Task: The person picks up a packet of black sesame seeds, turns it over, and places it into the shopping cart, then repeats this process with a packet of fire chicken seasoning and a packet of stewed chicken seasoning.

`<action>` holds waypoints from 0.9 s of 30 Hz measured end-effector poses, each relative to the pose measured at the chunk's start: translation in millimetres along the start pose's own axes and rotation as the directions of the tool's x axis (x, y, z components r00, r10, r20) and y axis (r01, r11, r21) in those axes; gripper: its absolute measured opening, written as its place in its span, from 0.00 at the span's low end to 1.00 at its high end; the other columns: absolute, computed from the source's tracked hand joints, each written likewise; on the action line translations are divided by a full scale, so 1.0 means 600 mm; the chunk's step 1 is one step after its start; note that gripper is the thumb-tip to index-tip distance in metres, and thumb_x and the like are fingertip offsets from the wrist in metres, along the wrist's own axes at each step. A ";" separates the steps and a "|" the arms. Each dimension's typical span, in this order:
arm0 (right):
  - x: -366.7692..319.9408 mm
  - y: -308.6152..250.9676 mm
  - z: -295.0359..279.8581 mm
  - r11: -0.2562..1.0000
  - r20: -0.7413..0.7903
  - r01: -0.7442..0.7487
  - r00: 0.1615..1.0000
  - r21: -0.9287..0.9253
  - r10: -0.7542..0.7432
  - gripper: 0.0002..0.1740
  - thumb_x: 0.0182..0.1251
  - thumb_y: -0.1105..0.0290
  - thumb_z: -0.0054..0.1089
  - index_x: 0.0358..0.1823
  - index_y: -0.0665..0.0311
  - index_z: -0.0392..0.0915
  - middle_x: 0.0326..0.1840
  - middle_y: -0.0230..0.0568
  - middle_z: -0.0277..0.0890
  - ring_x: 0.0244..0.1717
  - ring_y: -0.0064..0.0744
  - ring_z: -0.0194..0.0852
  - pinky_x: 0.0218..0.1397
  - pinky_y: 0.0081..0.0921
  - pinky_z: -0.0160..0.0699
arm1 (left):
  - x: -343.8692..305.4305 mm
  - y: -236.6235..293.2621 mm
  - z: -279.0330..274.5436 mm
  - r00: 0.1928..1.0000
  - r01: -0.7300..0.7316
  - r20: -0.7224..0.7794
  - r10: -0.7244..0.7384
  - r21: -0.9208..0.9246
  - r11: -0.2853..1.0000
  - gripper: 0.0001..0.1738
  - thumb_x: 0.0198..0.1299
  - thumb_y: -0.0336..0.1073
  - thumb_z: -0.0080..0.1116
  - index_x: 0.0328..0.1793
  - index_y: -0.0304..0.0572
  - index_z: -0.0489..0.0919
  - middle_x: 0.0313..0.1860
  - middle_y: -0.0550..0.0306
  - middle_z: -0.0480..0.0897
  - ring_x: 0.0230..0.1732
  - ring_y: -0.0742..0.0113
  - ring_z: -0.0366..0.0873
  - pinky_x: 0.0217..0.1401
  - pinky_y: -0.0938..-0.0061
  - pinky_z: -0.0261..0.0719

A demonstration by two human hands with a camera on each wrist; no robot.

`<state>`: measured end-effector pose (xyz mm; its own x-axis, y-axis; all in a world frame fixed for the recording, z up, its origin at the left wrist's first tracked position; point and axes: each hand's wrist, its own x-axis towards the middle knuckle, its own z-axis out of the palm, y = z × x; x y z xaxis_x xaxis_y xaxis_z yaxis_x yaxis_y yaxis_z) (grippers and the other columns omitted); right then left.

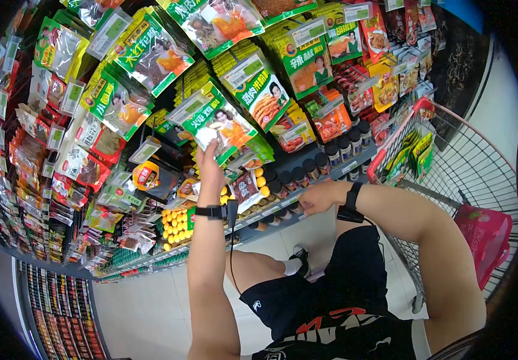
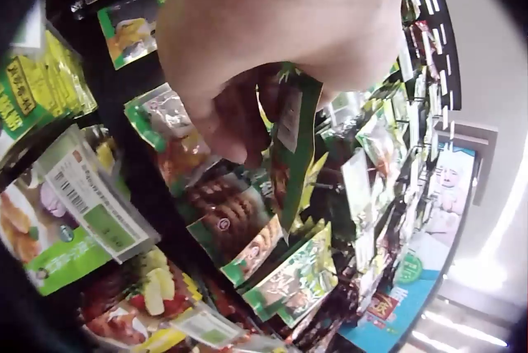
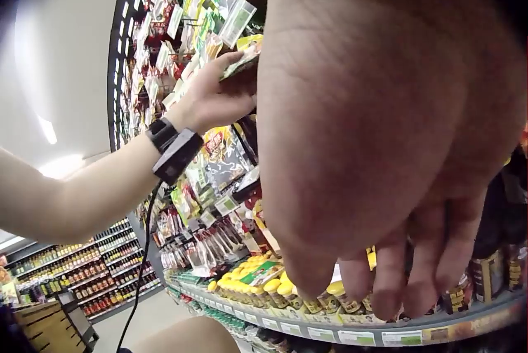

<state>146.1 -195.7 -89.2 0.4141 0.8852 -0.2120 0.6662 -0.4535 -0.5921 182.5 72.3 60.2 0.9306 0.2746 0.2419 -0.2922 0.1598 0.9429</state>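
My left hand (image 1: 211, 174) is raised to the rack and pinches the lower edge of a green and white seasoning packet (image 1: 220, 127) with a food picture on it. From the left wrist view, this packet (image 2: 295, 151) stands edge-on between the thumb and the fingers. Lower and to the right, my right hand (image 1: 322, 197) hangs in front of the shelf edge, near dark-lidded jars (image 1: 322, 162). The right wrist view shows its fingers (image 3: 396, 275) loosely bent with nothing in them.
Hanging seasoning packets (image 1: 265, 96) and price tags surround the left hand. Yellow-lidded jars (image 1: 177, 225) line the shelf below. At right stands a shopping cart (image 1: 451, 129) with green packets (image 1: 412, 153) and a pink bag (image 1: 481, 237) in it.
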 end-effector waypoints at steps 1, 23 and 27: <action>-0.003 -0.004 -0.005 1.000 0.003 -0.012 1.000 -0.003 0.012 0.17 0.64 0.55 0.61 0.39 0.63 0.82 0.39 0.49 0.83 0.43 0.50 0.82 0.44 0.45 0.77 | -0.024 0.021 0.008 0.999 0.053 0.011 -0.053 -0.037 0.998 0.18 0.68 0.35 0.56 0.61 0.36 0.74 0.54 0.58 0.80 0.54 0.69 0.77 0.59 0.73 0.72; -0.023 -0.102 -0.045 0.796 -0.102 0.186 0.983 0.576 -0.155 0.32 0.66 0.55 0.66 0.65 0.66 0.68 0.56 0.43 0.77 0.54 0.29 0.72 0.60 0.29 0.72 | -0.407 -0.113 -0.041 0.944 0.313 0.095 -0.317 0.052 0.948 0.14 0.68 0.35 0.58 0.56 0.34 0.78 0.45 0.63 0.83 0.44 0.79 0.77 0.47 0.80 0.74; -0.021 -0.089 -0.023 0.871 0.031 0.089 0.992 0.484 -0.119 0.30 0.66 0.50 0.64 0.56 0.69 0.75 0.43 0.49 0.81 0.43 0.33 0.77 0.48 0.31 0.76 | -0.458 -0.156 -0.055 0.910 0.414 0.038 -0.412 -0.035 0.910 0.14 0.66 0.35 0.62 0.53 0.33 0.79 0.44 0.60 0.84 0.42 0.78 0.78 0.46 0.80 0.76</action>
<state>113.9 -184.2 -43.9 0.3127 0.9356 -0.1639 0.3168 -0.2654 -0.9106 -53.1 12.9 -102.0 0.9759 0.1485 -0.1600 0.1112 0.2924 0.9498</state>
